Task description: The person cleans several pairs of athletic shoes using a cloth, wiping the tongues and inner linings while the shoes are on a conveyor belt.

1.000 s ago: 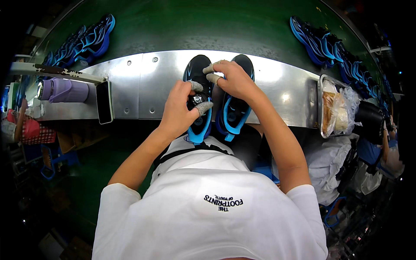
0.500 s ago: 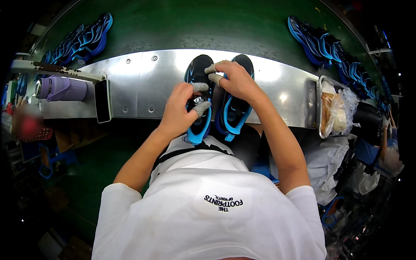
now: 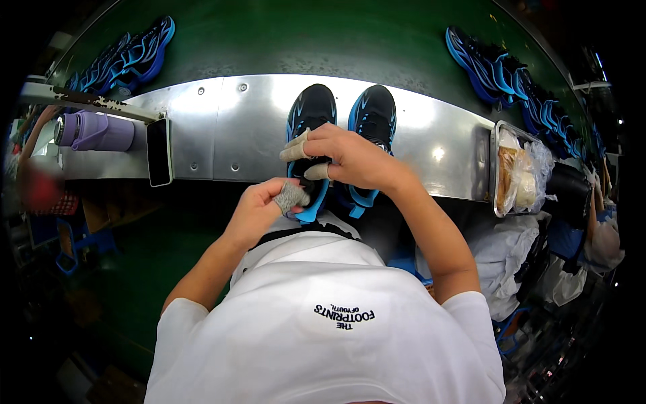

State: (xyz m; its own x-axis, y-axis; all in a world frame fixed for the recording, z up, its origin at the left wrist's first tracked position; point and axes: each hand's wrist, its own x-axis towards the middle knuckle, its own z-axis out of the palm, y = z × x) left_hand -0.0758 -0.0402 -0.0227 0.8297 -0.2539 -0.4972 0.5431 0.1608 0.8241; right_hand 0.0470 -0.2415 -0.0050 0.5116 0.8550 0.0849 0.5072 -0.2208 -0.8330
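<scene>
Shoes first: a pair of black-and-blue sneakers lies toes-away on the metal worktop (image 3: 222, 135), side by side and touching. I see the left sneaker (image 3: 311, 114) under both hands; the right sneaker (image 3: 373, 111) sits just beside it, its heel end covered by the right wrist.

Left hand (image 3: 264, 210) is closed at the heel end of the left sneaker, grey-wrapped fingertips (image 3: 291, 196) pinching there; what exactly they pinch I cannot tell. Right hand (image 3: 353, 160) lies over the middle of the same shoe, taped fingers (image 3: 296, 149) curled down and gripping it.

Left along the worktop: a black phone (image 3: 159, 152) and a purple bottle (image 3: 97, 131) lying on its side. Right end: a tray with bagged items (image 3: 518, 172). More blue sneakers (image 3: 501, 71) rest on the green belt (image 3: 303, 40) beyond.
</scene>
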